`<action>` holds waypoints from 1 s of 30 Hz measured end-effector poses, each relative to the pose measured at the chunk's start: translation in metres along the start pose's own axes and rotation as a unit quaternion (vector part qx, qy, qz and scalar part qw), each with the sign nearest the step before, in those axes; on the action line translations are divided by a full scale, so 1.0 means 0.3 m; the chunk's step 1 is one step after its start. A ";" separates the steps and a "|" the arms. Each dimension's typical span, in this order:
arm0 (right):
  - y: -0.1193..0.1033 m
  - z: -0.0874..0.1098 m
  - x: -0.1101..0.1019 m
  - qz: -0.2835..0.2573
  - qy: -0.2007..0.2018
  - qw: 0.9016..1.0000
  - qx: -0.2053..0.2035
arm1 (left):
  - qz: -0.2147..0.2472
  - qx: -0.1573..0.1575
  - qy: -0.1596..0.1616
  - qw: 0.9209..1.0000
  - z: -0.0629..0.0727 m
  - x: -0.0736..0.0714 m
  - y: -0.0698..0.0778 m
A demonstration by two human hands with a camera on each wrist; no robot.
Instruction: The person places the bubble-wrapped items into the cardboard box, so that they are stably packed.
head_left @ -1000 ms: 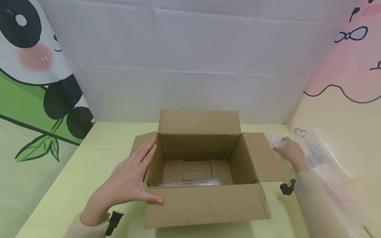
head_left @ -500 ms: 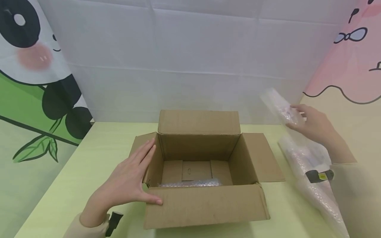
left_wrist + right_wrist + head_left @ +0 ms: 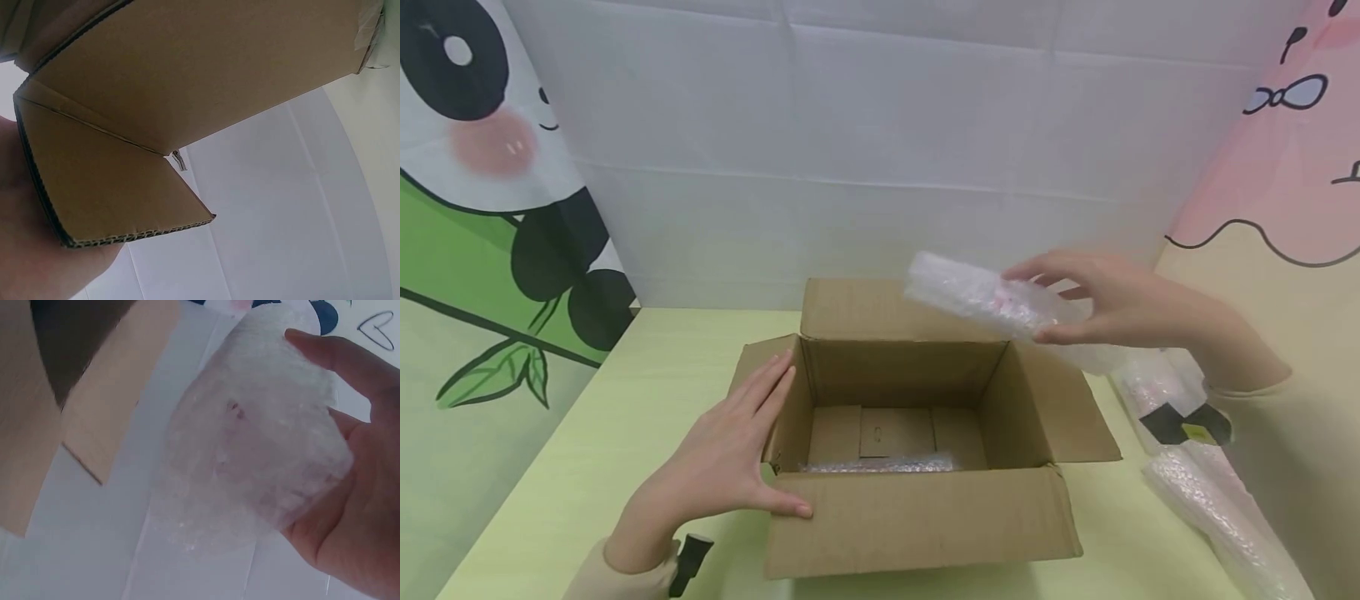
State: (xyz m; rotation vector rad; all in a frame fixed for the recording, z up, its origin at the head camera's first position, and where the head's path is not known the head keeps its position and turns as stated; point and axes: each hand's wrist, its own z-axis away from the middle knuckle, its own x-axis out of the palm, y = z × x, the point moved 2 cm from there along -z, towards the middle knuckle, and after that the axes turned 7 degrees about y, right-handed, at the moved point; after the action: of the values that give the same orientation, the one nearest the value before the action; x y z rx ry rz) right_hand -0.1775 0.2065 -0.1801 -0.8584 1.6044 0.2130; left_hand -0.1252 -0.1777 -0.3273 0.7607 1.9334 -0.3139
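Observation:
My right hand (image 3: 1097, 300) grips a bubble-wrapped package (image 3: 977, 298) between thumb and fingers, above the back right of an open cardboard box (image 3: 925, 512). Pink shows through the clear wrap, but what lies inside is hidden. In the right wrist view, the package (image 3: 250, 437) nearly fills the gap between the hand and the box flaps (image 3: 103, 419). My left hand (image 3: 715, 454) rests against the box's left side, its fingers straight along the left flap and its thumb on the front flap. From the left wrist, a flap (image 3: 119, 181) covers part of that hand.
Inside the box, a strip of bubble wrap (image 3: 880, 464) shows just behind the front wall. More bubble-wrapped packages (image 3: 1213, 500) lie on the table (image 3: 557, 500) to the right, partly under my right sleeve. A pale sheet (image 3: 910, 142) hangs behind the table.
My right hand has picked up a bubble-wrapped package from the right side, lifted it, and carried it left over the box. The left hand has stayed in place.

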 end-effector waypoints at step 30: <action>-0.235 -0.291 0.609 0.255 -0.305 0.911 -0.114 | -0.005 0.004 0.016 1.000 0.026 -0.007 0.023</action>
State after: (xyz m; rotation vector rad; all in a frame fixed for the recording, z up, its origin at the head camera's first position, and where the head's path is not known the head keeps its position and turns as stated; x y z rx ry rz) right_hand -0.1978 0.0321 -0.3031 -0.4510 1.1831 0.9618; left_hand -0.1149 -0.1772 -0.3284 0.7654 1.9672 -0.3182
